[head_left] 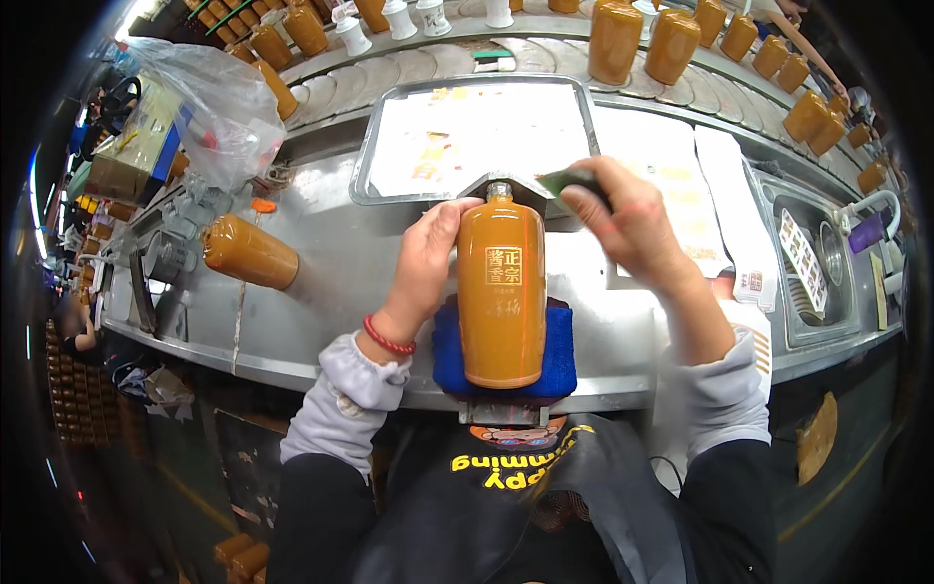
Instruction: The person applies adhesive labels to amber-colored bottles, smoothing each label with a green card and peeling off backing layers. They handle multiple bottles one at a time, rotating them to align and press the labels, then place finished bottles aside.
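A caramel-brown glazed bottle [502, 331] with gold characters lies in front of me, its neck pointing away and its lower part over a folded blue cloth [561, 350]. My left hand [428, 248] is closed around the bottle's left side near the shoulder; its fingertips are hidden behind it. Right of the bottle neck, my right hand [628, 219] pinches a small dark green flat piece [569, 180], too blurred to name more exactly. That piece is apart from the bottle's front. Beyond the neck sits a metal tray [362, 180] holding a white sheet with gold and red marks.
Another brown bottle [250, 253] lies on the steel table [326, 219] at left. White sheets [671, 175] are on the right, before a sink [837, 326]. Brown bottles [615, 44] stand on a curved conveyor [389, 70] at the back. A clear plastic bag [219, 112] is far left.
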A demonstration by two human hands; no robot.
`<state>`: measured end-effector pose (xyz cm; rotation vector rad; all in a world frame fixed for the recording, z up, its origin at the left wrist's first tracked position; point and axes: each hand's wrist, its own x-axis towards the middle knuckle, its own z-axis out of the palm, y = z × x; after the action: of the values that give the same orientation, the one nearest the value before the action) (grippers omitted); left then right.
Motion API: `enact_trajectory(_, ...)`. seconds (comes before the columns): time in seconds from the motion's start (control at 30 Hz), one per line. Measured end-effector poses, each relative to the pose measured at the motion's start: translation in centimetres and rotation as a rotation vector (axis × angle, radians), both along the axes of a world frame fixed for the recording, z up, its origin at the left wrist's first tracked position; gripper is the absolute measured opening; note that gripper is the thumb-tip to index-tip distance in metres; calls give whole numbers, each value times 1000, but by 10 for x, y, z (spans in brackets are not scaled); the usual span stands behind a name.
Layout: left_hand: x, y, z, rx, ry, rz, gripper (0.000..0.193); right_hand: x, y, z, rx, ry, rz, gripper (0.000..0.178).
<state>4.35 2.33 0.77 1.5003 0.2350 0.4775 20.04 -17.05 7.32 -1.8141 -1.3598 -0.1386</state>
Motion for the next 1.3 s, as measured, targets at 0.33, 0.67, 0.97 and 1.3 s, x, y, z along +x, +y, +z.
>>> enact_trajectory(0.33, 34, 21, 7, -527, 279, -524, 39, 6, -25, -16, 43, 224, 85, 31)
enact_trajectory(0.67, -15, 11, 55, -305, 47, -404, 35, -72, -40, -23, 110, 131, 136, 29)
enact_trajectory(0.97, -25, 8, 55, -311, -101, -471, 33, -110, -24, -12, 17, -24, 38, 83)
enact_trajectory(1.3, -26, 5, 54, -264, -158, -509, 31, -106, -14, -7, -2, 286, 53, 73)
